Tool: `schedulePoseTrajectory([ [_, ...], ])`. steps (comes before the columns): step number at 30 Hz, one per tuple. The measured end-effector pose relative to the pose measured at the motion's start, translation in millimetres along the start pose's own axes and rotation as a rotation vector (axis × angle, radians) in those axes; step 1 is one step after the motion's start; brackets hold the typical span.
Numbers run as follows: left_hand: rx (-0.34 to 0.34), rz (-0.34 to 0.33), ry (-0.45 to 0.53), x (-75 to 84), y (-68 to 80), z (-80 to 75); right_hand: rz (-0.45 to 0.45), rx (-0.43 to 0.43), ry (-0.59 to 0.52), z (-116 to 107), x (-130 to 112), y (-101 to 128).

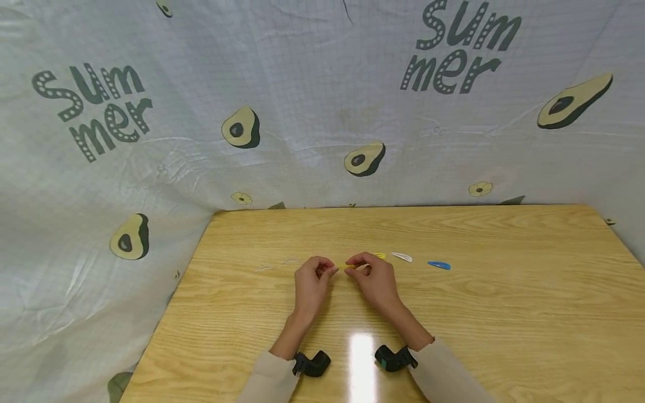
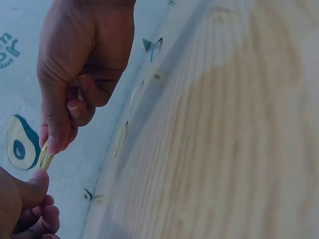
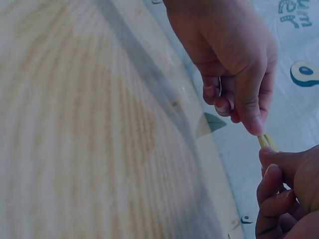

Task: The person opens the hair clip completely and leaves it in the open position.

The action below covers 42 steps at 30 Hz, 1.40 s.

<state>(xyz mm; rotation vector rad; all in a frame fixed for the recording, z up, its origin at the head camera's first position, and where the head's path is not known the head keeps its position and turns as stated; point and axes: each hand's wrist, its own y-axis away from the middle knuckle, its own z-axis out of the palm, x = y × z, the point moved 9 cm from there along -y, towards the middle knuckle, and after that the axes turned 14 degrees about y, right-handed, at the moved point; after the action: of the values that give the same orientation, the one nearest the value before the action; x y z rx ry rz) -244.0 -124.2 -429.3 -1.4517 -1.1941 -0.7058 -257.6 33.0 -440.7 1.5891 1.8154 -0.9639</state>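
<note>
Pinching a yellow clip (image 1: 346, 266) between them, the left hand (image 1: 311, 284) and right hand (image 1: 375, 280) hover with fingers curled over the table (image 1: 504, 313).

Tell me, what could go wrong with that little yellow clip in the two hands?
The left hand and right hand only pinch the yellow clip by its ends, so it might slip and drop onto the table. If it snaps shut, it could nip a fingertip.
</note>
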Motion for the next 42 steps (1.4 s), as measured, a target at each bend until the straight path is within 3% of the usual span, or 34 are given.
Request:
schedulePoseTrajectory([
  [8, -0.065, -0.036, 0.057, 4.7, 19.1, 11.2, 0.046, -0.021, -0.023, -11.4, 12.0, 21.8],
  [19, -0.119, -0.017, 0.123, 12.7, 48.5, 32.4, 0.114, -0.022, -0.053, -27.3, 32.2, 56.3],
  [25, -0.141, -0.064, 0.167, 11.3, 63.5, 46.2, 0.177, -0.043, -0.079, -32.9, 50.8, 71.7],
  [35, -0.135, -0.064, 0.17, 6.6, 72.0, 53.9, 0.172, -0.007, -0.132, -34.7, 61.5, 80.8],
  [42, -0.122, -0.004, 0.171, 4.1, 72.5, 54.3, 0.151, 0.015, -0.103, -35.3, 61.7, 81.2],
])
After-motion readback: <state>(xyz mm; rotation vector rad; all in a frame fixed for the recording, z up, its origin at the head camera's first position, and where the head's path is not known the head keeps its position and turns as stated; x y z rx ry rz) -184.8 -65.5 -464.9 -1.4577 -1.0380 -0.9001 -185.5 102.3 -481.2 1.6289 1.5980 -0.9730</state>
